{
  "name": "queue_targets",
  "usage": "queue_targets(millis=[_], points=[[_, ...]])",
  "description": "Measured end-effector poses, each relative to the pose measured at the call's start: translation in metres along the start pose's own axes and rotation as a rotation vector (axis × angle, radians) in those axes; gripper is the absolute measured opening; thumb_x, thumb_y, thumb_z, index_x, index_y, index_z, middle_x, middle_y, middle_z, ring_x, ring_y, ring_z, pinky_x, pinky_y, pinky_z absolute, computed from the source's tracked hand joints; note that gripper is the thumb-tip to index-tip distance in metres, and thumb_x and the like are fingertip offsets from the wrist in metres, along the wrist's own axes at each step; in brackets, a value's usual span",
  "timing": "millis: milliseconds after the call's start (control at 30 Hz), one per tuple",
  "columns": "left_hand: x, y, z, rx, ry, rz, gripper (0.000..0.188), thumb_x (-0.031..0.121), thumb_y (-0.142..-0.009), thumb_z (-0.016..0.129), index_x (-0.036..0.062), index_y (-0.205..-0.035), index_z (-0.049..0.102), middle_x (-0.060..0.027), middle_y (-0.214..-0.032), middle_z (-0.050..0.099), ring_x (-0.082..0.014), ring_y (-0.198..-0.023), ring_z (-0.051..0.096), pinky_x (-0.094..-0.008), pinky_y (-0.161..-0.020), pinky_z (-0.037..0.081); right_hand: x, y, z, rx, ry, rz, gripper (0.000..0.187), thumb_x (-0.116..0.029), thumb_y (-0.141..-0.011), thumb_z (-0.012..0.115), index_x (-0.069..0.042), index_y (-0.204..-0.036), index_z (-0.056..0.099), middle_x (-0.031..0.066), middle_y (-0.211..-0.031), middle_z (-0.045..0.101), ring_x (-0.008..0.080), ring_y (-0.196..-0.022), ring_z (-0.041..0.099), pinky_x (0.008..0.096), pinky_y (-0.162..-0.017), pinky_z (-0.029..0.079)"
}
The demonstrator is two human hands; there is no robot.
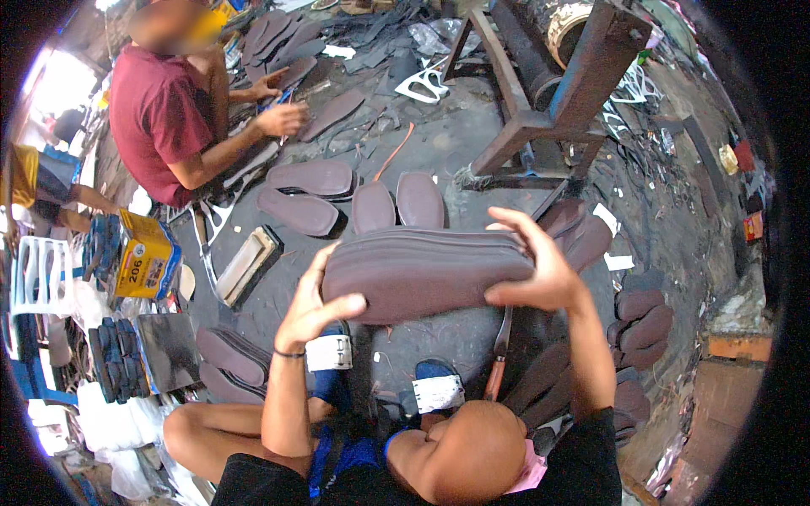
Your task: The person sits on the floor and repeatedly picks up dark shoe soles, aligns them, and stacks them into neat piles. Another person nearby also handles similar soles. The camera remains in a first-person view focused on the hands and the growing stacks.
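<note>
Several soles (pixel 429 282), seemingly, between grips (pixel 308 314) (pixel 553 277)

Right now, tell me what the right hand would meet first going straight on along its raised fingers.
The right hand seems lined up with the brown sole just beyond the middle of the held stack. Depth is unclear; it may pass above.

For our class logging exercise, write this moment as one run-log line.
held: brown sole stack | left hand: its left end | right hand: its right end | nearby: wooden-handled tool
</note>
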State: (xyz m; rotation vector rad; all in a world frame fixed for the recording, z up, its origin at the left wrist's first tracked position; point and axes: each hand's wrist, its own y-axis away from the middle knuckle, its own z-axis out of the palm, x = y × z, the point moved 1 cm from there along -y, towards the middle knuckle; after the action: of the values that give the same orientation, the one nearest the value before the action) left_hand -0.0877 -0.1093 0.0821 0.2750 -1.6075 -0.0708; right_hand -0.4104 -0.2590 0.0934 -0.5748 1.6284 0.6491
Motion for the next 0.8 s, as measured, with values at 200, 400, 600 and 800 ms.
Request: queue_targets(millis=[200,400,600,800], points=[[-0.076,-0.081,-0.004,0.181,0.316,-0.295,0.079,0.046,-0.086,0.077,-0.0058,-0.140,0.052,-0.0148,-0.136,0.060,-0.0239,-0.127,0.055,-0.0383,-0.106,0.042,0.092,-0.095,0.010,0.400,-0.205,0.251,0.104,-0.035,-0.063,0.095,0.006,-0.144,0.045,0.0232,-0.143,0.051,0.0314,-0.135,0.049,0.0423,-0.112,0.039],[-0.092,-0.121,-0.004,0.437,-0.167,-0.288,0.086,0.057,-0.080,0.079,-0.0133,-0.127,0.061,-0.0219,-0.125,0.065,-0.0306,-0.121,0.058,-0.0420,-0.107,0.041,0.109,-0.129,0.027,0.496,0.015,0.336,0.099,-0.049,-0.069,0.090,0.005,-0.139,0.046,0.0263,-0.143,0.048,0.0377,-0.131,0.051,0.0458,-0.113,0.038],[-0.037,-0.100,0.100,0.340,-0.426,0.382,0.063,0.025,-0.088,0.077,-0.0054,-0.136,0.051,-0.0243,-0.137,0.053,-0.0335,-0.126,0.052,-0.0424,-0.107,0.041,0.157,-0.004,-0.042,1.517,0.692,0.181,0.078,-0.046,-0.080,0.079,0.001,-0.135,0.049,0.0242,-0.131,0.054,0.0418,-0.123,0.049,0.0528,-0.103,0.038],[-0.105,-0.175,0.297,-0.175,-0.844,0.472,0.099,0.027,-0.073,0.087,-0.0053,-0.150,0.033,-0.0279,-0.136,0.054,-0.0431,-0.127,0.052,-0.0467,-0.110,0.041,0.250,0.084,-0.118,1.229,0.013,0.900,0.127,-0.062,-0.059,0.091,0.018,-0.141,0.036,0.0343,-0.145,0.046,0.0389,-0.132,0.052,0.0429,-0.110,0.042]])
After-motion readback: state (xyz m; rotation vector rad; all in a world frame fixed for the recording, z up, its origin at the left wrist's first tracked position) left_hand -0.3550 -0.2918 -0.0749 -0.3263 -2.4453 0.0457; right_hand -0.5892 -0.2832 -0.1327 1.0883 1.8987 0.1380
